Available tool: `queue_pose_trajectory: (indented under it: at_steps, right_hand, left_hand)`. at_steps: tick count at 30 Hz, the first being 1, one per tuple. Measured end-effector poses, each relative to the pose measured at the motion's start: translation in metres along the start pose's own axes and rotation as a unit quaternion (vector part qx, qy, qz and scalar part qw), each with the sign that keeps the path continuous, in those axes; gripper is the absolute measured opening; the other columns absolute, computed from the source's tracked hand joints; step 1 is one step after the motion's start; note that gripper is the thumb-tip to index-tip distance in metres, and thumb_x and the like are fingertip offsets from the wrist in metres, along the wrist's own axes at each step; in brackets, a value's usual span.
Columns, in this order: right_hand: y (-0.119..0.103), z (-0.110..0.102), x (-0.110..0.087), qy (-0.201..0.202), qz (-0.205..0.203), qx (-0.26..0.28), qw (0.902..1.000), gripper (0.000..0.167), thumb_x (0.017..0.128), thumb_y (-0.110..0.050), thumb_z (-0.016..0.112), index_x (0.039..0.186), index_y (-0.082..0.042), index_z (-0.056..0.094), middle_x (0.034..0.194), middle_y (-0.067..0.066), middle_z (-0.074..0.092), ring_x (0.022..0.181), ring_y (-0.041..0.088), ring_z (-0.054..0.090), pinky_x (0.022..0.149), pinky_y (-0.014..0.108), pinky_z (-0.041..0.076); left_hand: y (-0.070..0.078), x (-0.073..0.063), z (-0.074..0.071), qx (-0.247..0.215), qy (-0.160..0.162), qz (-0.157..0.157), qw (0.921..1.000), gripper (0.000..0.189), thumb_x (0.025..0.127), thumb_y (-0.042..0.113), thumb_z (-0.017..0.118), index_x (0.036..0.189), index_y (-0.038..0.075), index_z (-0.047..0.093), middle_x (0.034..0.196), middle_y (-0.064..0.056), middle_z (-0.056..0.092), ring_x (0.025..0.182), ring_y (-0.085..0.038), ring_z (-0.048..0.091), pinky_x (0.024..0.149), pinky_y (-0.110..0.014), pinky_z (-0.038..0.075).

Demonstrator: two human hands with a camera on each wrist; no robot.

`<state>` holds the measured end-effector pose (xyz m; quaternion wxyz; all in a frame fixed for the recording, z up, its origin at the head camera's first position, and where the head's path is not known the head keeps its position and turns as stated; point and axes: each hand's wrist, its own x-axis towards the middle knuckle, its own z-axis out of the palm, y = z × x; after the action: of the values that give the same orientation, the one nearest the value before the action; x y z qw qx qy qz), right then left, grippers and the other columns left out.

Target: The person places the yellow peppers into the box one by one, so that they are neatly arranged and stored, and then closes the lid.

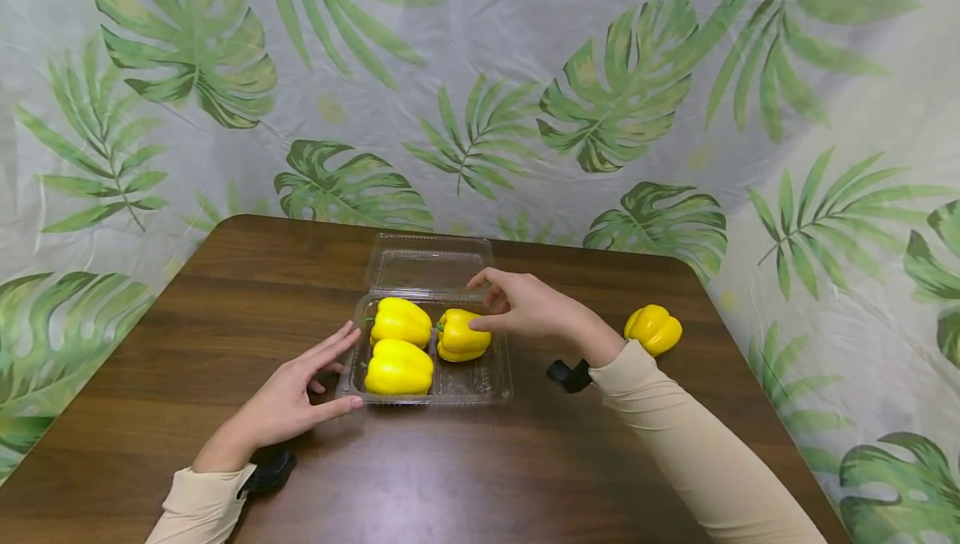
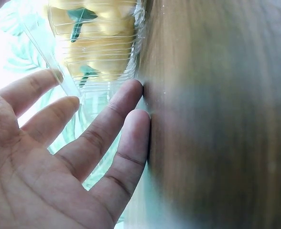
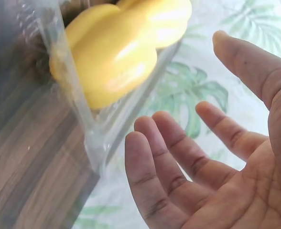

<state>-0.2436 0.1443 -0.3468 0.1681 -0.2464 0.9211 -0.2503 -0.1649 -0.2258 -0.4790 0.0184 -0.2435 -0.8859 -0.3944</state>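
Note:
A clear plastic clamshell container [image 1: 498, 390] stands on the table with its lid [image 1: 431, 265] folded back. Inside, two yellow bell peppers [image 1: 400, 367] fill the left half, one behind the other. A third yellow bell pepper [image 1: 462, 337] lies at the back right, its green stem pointing left. My left hand [image 1: 288, 394] rests along the container's left side, fingers spread and fingertips at its wall. Above the back right corner is my right hand [image 1: 532, 302], beside the third pepper. Its fingers [image 3: 178, 138] are loosely bent and hold nothing in the right wrist view.
Another yellow bell pepper [image 1: 654, 330] lies on the brown wooden table [image 1: 480, 477], to the right beyond my right forearm. A leaf-patterned curtain [image 1: 480, 86] hangs behind the table. Each wrist wears a black camera strap [image 1: 270, 473].

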Motion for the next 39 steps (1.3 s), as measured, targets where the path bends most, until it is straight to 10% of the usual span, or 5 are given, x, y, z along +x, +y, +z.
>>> queue_pose_trajectory:
  at_steps: [39]
  right_hand:
    - [0.092,-0.044,-0.093,0.133,0.158,0.039,0.9777,0.081,0.103,-0.06,0.065,0.163,-0.014,0.036,0.16,0.029,0.048,0.146,0.05,0.05,0.117,0.067,0.042]
  left_hand:
    - [-0.003,0.001,0.002,0.002,-0.001,0.001,1.0,0.087,0.094,0.038,0.085,0.167,0.021,0.041,0.178,-0.009,0.031,0.114,-0.011,0.071,0.08,-0.026,0.057]
